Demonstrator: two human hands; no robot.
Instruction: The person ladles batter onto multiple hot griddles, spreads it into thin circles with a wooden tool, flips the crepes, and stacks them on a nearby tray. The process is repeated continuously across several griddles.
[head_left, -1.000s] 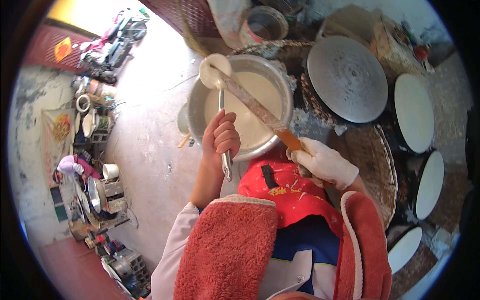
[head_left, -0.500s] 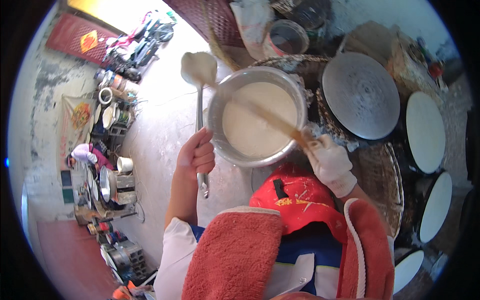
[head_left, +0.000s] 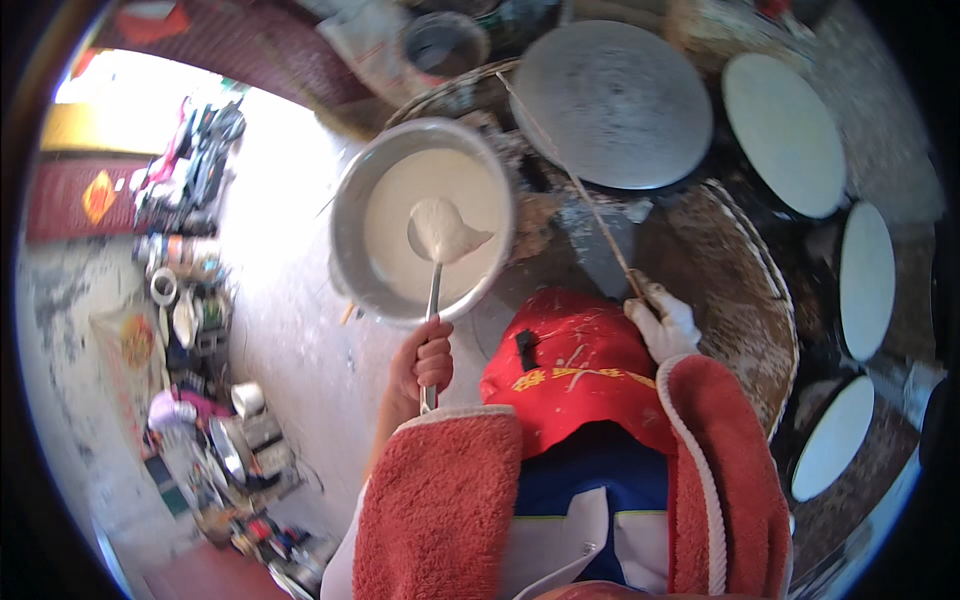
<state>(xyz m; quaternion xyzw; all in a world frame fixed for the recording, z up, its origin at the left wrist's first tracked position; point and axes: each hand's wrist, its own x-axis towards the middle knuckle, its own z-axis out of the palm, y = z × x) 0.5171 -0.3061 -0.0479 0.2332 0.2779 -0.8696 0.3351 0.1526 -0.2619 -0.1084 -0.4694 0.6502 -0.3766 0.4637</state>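
My left hand (head_left: 424, 358) is closed round the metal handle of a ladle (head_left: 437, 228). Pale batter fills the ladle's bowl and hangs off its right side, above the batter (head_left: 395, 195) in a large metal pot (head_left: 507, 215); whether the bowl touches the surface I cannot tell. In a white glove, my right hand (head_left: 662, 322) grips a long wooden spatula (head_left: 592, 203), seen edge-on as a thin strip. Its far end lies over the left edge of a round grey griddle (head_left: 612, 105), and contact is unclear.
Several pale-topped round griddles (head_left: 785, 135) curve along the right side. A brown round surface with a woven rim (head_left: 745, 290) lies beside my right hand. Behind the pot stands a bucket (head_left: 445, 45). Another person (head_left: 172, 410) is at the far left among pots.
The ladle has gone from left of the pot to over its batter. My right hand has swung the spatula from across the pot to the griddle's edge. The whole view has shifted.
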